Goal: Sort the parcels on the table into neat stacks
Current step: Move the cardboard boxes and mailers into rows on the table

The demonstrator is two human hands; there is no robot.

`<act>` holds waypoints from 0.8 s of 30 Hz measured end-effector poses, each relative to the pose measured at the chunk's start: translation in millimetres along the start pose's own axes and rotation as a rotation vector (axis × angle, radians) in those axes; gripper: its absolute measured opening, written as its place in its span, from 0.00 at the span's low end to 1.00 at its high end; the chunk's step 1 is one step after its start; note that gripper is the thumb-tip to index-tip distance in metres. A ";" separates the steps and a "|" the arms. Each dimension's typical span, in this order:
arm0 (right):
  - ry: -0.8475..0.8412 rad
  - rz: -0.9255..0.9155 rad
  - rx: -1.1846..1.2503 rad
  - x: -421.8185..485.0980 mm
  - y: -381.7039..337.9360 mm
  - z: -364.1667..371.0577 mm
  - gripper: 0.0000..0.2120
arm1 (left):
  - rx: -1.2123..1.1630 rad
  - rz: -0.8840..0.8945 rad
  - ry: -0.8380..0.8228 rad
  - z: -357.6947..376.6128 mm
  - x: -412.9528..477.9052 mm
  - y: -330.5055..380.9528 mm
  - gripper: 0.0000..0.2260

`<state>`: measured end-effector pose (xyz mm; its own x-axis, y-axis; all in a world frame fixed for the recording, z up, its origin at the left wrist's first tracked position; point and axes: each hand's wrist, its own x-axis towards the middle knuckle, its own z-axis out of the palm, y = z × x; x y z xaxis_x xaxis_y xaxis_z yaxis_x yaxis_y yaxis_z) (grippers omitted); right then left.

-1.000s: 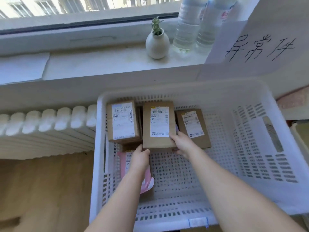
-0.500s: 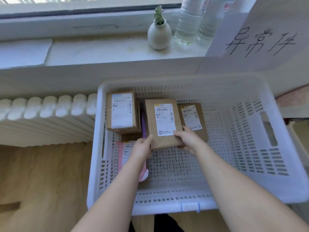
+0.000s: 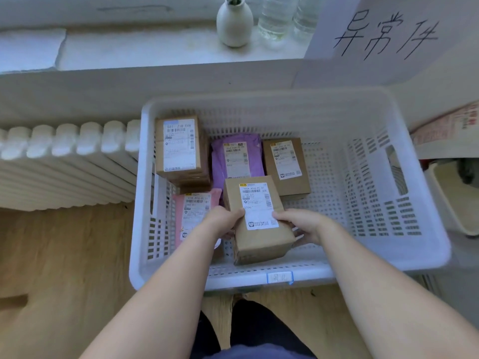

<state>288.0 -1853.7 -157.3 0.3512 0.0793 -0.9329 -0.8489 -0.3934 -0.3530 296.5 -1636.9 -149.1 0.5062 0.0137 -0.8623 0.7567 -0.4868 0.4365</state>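
Observation:
A brown cardboard parcel (image 3: 259, 224) with a white label is held between both hands inside a white plastic basket (image 3: 425, 244). My left hand (image 3: 224, 220) grips its left edge and my right hand (image 3: 303, 225) grips its right edge. Behind it lies a purple mailer bag (image 3: 234, 158), uncovered. A stack of brown boxes (image 3: 178, 149) stands in the basket's far left corner. A flat brown parcel (image 3: 286, 164) lies to the right of the purple bag. A pink mailer (image 3: 193, 213) lies at the left, partly under my left arm.
The basket's right half holds nothing. A white radiator (image 3: 64, 161) runs along the left. On the windowsill stand a white vase (image 3: 234, 22) and two water bottles (image 3: 281, 16). A handwritten paper sign (image 3: 386, 35) hangs at the back right. Wooden floor lies below.
Both hands pulled the brown parcel toward me from the back row, uncovering the purple mailer bag beneath it. The camera has tilted down.

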 end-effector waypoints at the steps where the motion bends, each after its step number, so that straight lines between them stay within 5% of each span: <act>1: 0.000 0.008 -0.021 4.0 -0.5 2.1 0.16 | 0.005 -0.011 0.001 1.7 2.4 -1.1 0.18; 6: 0.019 0.022 -0.073 19.5 -2.0 10.8 0.17 | 0.044 -0.052 0.008 1.8 13.4 -3.3 0.10; 14: 0.003 0.020 -0.020 23.8 -2.2 -3.4 0.15 | -0.008 -0.034 0.039 2.5 21.6 -5.1 0.15; 19: -0.013 0.039 -0.136 39.5 -3.1 14.4 0.13 | 0.268 -0.055 0.043 4.2 35.1 -16.6 0.11; 24: -0.004 0.082 -0.214 60.8 3.7 36.5 0.14 | 0.819 0.046 0.150 10.0 42.9 -31.4 0.08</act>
<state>291.8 -1816.9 -217.9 0.2824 0.0427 -0.9584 -0.7713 -0.5839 -0.2532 290.4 -1629.7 -202.4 0.6228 0.0664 -0.7796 0.2231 -0.9701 0.0955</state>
